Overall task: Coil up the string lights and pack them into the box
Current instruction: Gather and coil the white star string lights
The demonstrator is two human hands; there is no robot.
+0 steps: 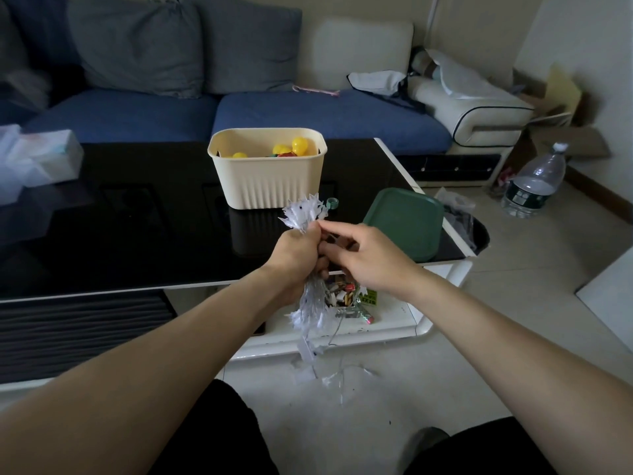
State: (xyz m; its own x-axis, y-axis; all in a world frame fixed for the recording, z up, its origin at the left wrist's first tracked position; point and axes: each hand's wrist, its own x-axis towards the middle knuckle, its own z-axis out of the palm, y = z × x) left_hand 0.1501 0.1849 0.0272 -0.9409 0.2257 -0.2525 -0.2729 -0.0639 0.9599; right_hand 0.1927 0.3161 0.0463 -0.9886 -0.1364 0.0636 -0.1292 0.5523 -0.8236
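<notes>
My left hand (pixel 296 255) grips a bundle of white snowflake string lights (pixel 303 210) above the table's front edge. The bundle sticks out above my fist, and loose strands hang below it toward the floor (pixel 310 313). My right hand (pixel 363 250) is beside it, thumb and forefinger pinching the string at the left fist. Behind the hands, a cream ribbed box (pixel 267 180) stands on the black table (pixel 120 228). It holds yellow bulbs (pixel 299 145) of another light string. Its green lid (pixel 406 222) lies to the right on the table corner.
A blue sofa (pixel 308 114) runs behind the table. A tissue pack (pixel 44 159) lies at the table's left. A lower white shelf (pixel 387 317) holds small clutter. A water bottle (pixel 534 181) and cardboard (pixel 568 138) stand on the floor at right.
</notes>
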